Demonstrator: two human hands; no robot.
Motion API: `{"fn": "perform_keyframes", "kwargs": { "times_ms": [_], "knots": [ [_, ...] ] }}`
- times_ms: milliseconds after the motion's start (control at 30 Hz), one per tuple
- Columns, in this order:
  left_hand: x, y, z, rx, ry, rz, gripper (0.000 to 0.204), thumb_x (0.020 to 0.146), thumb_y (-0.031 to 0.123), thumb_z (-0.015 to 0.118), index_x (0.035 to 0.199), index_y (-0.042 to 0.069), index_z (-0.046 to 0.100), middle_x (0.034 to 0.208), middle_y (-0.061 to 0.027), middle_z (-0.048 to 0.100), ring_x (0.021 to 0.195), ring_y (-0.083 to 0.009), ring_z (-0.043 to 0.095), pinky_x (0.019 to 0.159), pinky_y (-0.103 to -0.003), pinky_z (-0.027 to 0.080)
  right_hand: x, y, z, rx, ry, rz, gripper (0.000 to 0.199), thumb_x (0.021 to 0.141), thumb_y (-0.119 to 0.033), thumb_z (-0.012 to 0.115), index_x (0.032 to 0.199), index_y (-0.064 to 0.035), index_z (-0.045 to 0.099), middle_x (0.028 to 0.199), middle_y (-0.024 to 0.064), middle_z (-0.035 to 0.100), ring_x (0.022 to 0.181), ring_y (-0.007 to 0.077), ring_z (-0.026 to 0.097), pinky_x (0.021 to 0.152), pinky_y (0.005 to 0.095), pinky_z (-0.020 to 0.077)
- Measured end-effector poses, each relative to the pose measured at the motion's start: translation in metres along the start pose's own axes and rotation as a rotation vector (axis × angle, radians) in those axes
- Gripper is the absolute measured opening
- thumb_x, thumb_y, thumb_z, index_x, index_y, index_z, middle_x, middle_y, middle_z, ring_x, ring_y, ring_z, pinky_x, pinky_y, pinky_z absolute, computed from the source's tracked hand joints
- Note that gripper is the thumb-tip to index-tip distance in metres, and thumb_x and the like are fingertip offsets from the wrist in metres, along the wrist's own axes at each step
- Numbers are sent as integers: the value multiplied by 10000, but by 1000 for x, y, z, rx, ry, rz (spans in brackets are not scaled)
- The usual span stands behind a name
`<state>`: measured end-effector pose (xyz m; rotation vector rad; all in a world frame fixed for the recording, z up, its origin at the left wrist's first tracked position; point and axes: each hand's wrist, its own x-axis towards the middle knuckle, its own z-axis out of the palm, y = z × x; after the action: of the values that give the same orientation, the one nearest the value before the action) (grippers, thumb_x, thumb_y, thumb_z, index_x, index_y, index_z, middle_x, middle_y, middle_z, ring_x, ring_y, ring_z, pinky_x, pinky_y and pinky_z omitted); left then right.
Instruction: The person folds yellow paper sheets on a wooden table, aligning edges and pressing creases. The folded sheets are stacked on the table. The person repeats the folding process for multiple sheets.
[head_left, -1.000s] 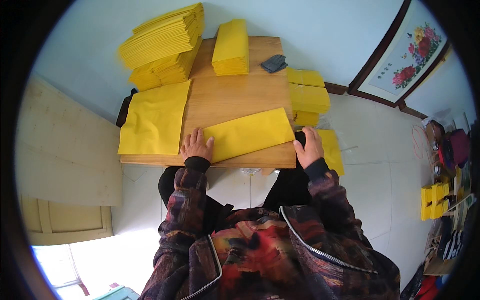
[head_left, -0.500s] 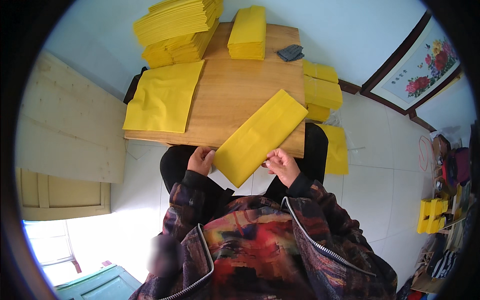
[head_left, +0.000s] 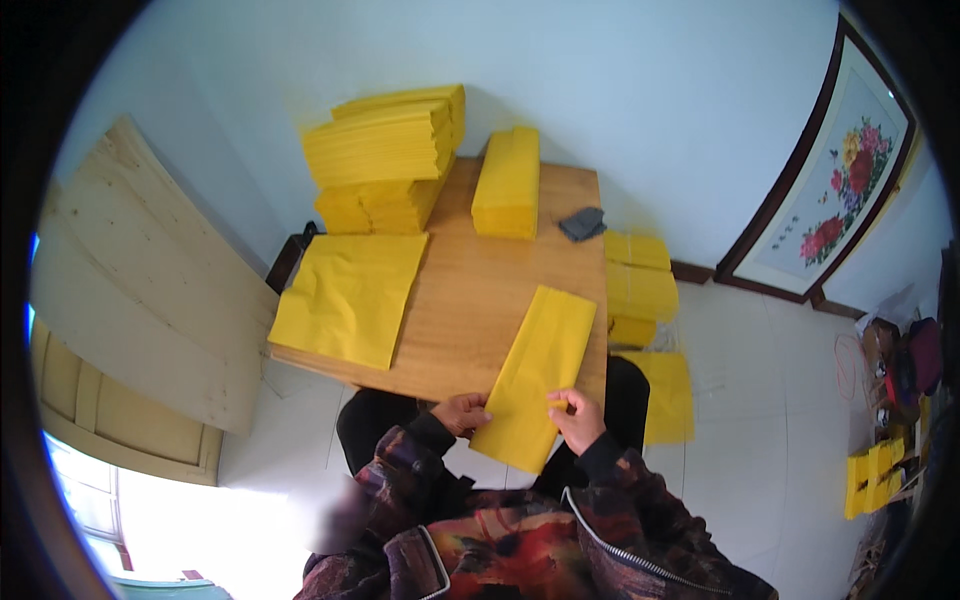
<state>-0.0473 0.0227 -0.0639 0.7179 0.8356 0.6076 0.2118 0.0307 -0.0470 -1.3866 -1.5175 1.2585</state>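
A long folded yellow sheet (head_left: 540, 365) slants over the table's near edge, its lower end reaching past the edge toward my lap. My left hand (head_left: 462, 414) is closed at the sheet's lower left edge, fingertips against it. On the opposite edge, my right hand (head_left: 577, 422) pinches the sheet between thumb and fingers. A wider flat yellow sheet (head_left: 350, 300) lies on the left side of the wooden table (head_left: 465, 320), with slight creases in it. Whether more sheets are beneath it I cannot tell.
Tall yellow stacks (head_left: 378, 150) rise at the table's back left. A narrower folded stack (head_left: 506, 185) stands at the back, beside a crumpled grey cloth (head_left: 582, 224). Yellow bundles (head_left: 640, 290) sit right of the table. A wooden board (head_left: 150, 270) leans at left.
The view has tilted upward, so the table appears lower. The folded sheet has turned steeper, and my left hand has come in against its left edge. My right hand still grips the right edge.
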Motion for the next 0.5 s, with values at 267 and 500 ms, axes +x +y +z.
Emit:
{"fn": "perform_keyframes", "kwargs": {
  "times_ms": [267,500],
  "knots": [
    [39,63,34,104,-85,224,478,861,54,625,1309,43,459,1198,-71,603,1051,-165,596,925,-319,474,32,-79,-45,-115,14,-306,220,799,0,596,1016,-22,626,754,-37,558,600,31,443,554,197,388],
    [100,205,3,238,51,527,466,853,9,588,1306,15,476,1206,-74,597,1055,-160,593,916,-313,472,190,-138,-71,-82,-69,-402,191,817,-6,585,1007,-3,610,759,1,567,628,51,471,584,222,415]
  ]
}}
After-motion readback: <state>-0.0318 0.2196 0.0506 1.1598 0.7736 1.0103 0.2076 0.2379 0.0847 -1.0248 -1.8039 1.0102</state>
